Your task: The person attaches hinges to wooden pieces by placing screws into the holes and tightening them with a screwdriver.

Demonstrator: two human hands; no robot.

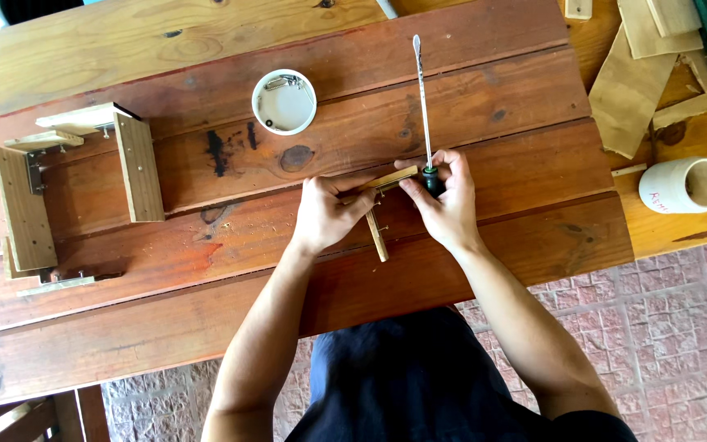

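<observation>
My left hand (326, 214) and my right hand (446, 199) meet over a small assembly of thin wooden strips (378, 233) on the red-brown wooden table (501, 123). The left hand's fingers pinch the strips where they cross. In the right hand is a long screwdriver (422, 98), gripped by its dark handle, with the metal shaft pointing away from me across the table. That hand's fingertips also touch the upper strip (394, 177). A screw or pin sticks out of the lower strip.
A white round tub (284, 101) with small metal hardware sits beyond the hands. A partly built wooden frame (75, 188) with metal brackets lies at the left. A white cup (684, 185) and wood offcuts (632, 82) are at the right. Paving lies below the table edge.
</observation>
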